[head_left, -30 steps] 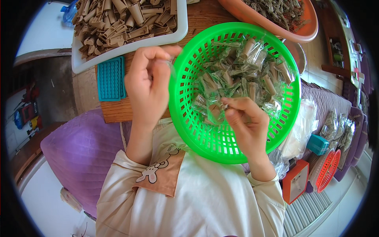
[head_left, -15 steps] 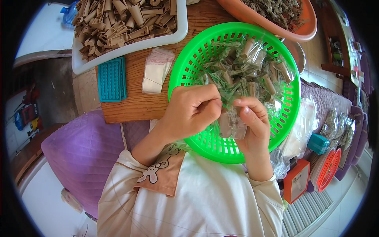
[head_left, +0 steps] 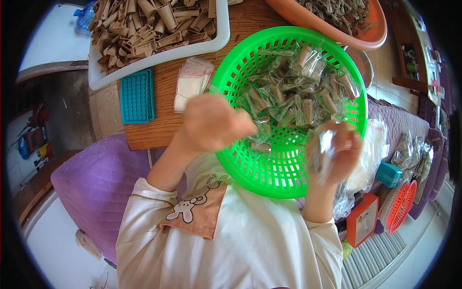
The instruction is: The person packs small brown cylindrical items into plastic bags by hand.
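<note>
Blurred by motion, my left hand point(head_left: 216, 123) is over the left rim of a green plastic basket point(head_left: 284, 193); its fingers are too smeared to read. At the basket's right side, my right hand point(head_left: 344, 151) has its fingers around a small clear plastic packet point(head_left: 323, 153), also blurred. Inside the basket lies a heap of clear-wrapped packets point(head_left: 308, 111), each with a tan piece and some grey-green dried matter showing through. One packet point(head_left: 261, 146) rests apart, low on the basket's left side.
A white tub point(head_left: 159, 57) of tan half-round pieces stands far left on the wooden table point(head_left: 166, 132). Teal ridged trays point(head_left: 137, 96) and a stack of clear bags point(head_left: 194, 79) lie nearby. An orange basin point(head_left: 375, 43) of dried plant matter stands far right. Plastic bags point(head_left: 370, 154) lie right of the basket.
My hands have parted. The left moved a little left and up; the right swung right with the packet, away from the basket's middle.
</note>
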Demonstrator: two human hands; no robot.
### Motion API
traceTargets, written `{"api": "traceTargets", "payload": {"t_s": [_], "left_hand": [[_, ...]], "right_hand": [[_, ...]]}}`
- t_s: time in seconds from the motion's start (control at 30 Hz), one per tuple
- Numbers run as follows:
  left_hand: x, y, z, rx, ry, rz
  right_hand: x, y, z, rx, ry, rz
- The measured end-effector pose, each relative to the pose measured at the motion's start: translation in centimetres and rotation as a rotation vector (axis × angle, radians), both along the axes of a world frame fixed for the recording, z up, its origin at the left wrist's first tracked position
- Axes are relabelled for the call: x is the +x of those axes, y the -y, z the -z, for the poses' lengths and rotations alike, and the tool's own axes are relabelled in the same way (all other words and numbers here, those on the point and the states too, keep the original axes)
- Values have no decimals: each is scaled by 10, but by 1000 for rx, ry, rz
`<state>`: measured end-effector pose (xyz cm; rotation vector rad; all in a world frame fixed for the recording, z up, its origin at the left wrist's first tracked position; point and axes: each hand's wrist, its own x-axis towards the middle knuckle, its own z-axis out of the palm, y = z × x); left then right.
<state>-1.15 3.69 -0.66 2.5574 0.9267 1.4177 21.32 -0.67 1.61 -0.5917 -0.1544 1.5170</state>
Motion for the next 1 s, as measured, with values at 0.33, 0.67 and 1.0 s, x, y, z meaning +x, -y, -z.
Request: {"api": "traceTargets", "payload": {"t_s": [0.33,0.67,1.0], "left_hand": [[-61,20,30,-628,338,-548],[-76,14,69,-531,-132,-854],[-85,0,93,-1164,-90,-899]], "right_hand": [[81,-2,-1,201,1019,-362],[-5,2,47,580,2424,-786],[5,-10,26,613,2162,-1002]]}}
